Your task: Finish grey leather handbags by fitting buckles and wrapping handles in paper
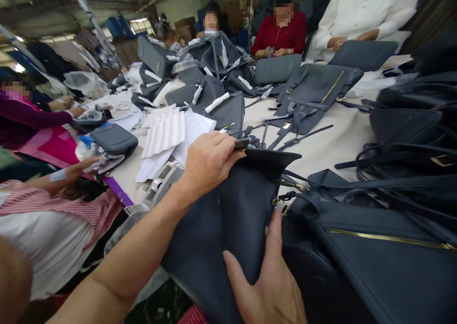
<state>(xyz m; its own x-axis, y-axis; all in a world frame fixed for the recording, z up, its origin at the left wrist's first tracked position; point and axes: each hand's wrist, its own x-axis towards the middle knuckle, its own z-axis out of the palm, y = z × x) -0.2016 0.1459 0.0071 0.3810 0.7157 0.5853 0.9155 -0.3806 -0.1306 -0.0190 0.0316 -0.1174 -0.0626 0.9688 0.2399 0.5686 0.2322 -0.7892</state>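
Note:
A dark navy leather-look handbag (200, 233) stands tilted in front of me, with a flap-like top edge (274, 160) sticking out to the right. My left hand (210, 162) is closed on the bag's top edge, thumb below and fingers above. A small dark piece with a gold-coloured bit (242, 144) shows at its fingertips. Lower down, my right hand (269, 281) rests against the bag's side panel, thumb and forefinger spread wide; its other fingers are mostly hidden. Near that forefinger, a strap clip (282, 198) hangs at the bag's side edge.
More dark bags (385, 248) with straps and gold zippers crowd the right. White foam sheets (164, 136) and paper lie on the pale table (321, 145). Behind is a heap of bags (214, 76). Several people work around the table; one in a striped garment (71, 210) is close at left.

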